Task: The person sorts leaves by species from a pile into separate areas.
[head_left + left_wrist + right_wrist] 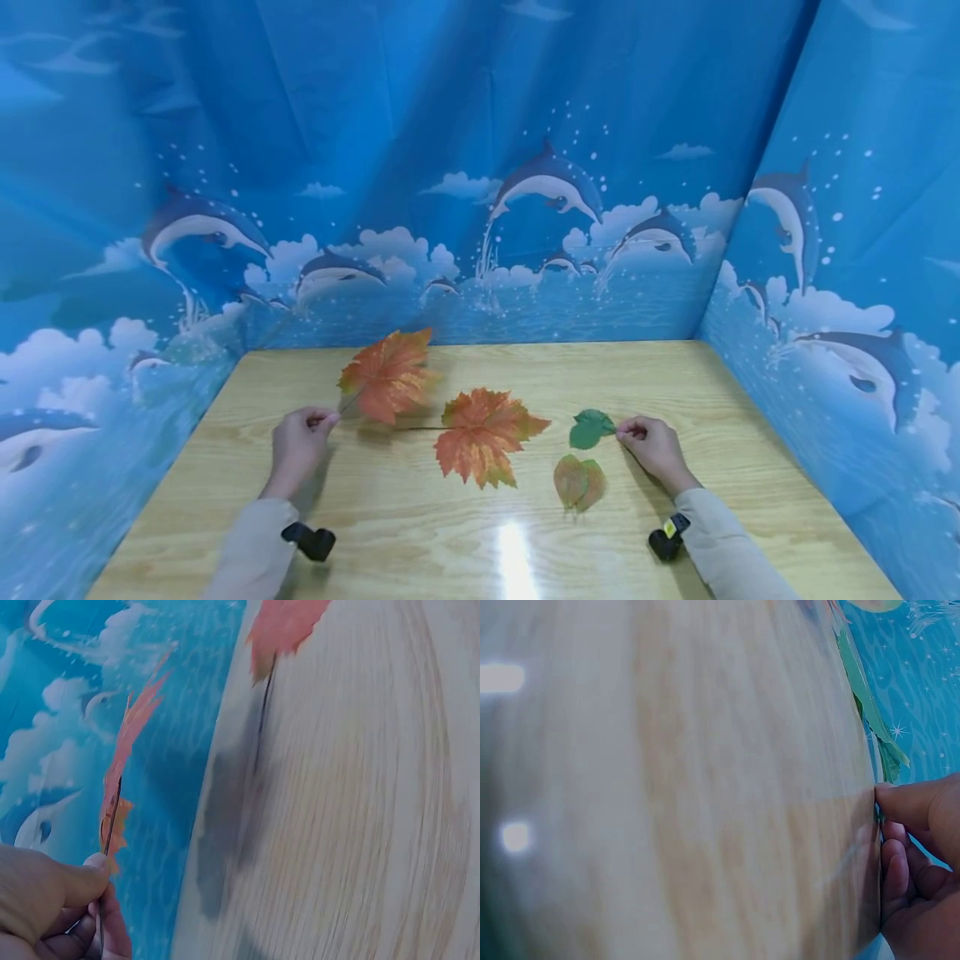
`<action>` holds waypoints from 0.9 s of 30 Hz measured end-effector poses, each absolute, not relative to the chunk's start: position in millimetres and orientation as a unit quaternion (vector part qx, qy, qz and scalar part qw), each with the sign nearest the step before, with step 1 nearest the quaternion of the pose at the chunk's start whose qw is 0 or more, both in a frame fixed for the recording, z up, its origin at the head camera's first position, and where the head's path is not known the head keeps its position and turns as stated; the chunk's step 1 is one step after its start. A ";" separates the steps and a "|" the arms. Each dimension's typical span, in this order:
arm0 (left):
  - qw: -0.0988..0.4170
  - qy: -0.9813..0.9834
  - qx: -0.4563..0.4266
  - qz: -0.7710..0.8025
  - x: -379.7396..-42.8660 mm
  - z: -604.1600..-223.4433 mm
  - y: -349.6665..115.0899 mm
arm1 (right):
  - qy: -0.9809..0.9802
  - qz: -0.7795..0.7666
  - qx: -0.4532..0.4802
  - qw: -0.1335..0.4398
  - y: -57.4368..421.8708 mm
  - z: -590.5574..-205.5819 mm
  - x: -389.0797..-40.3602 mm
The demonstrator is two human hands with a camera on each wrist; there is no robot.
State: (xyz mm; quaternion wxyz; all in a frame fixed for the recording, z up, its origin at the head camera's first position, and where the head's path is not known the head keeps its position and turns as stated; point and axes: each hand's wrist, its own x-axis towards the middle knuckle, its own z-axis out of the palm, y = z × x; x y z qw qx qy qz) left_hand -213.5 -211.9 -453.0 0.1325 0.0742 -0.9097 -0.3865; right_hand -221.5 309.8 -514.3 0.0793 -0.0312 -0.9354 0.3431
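**Left grip (296, 446) on a red-orange leaf (390, 373), right grip (652, 450) on a green sprig (590, 428)**

Both hands are busy. Thumb and finger of the left one pinch a thin stem, and the red-orange leaf stands tilted above the table (420, 550), slightly blurred, throwing a shadow on the wood. Thumb and fingers of the right one pinch the green sprig at its stem end; whether its leaves touch the table I cannot tell.

Judging by how things lie, the work seems partway along. Two pieces are down: a second orange leaf (486, 436) lies near the middle of the table, its stem pointing toward the left hand, and a faded leaf pair (579, 483) lies just on the near side of the green sprig. Two pieces are in hand, and neither has been let go. Nothing shows whether the pieces lying down are finished with or waiting to be handled.

No brand or writing can be read anywhere. On the right wrist a black device (663, 546) carries a small yellow patch (670, 527), too small to make out. Only dolphins, clouds and water show on the blue curtain (345, 100), with no lettering visible.
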 end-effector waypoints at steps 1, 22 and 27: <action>0.144 -0.909 0.079 -0.384 -211.6 -452.1 -215.7 | -0.936 0.343 -0.031 0.078 310.3 -514.3 -222.0; -0.009 -0.924 0.185 -0.335 -182.6 -492.0 -242.7 | -0.936 0.342 -0.031 0.075 309.2 -511.4 -220.9; 0.007 -0.912 0.207 -0.355 -184.2 -499.9 -245.7 | -0.935 0.344 -0.028 0.077 309.7 -512.8 -220.9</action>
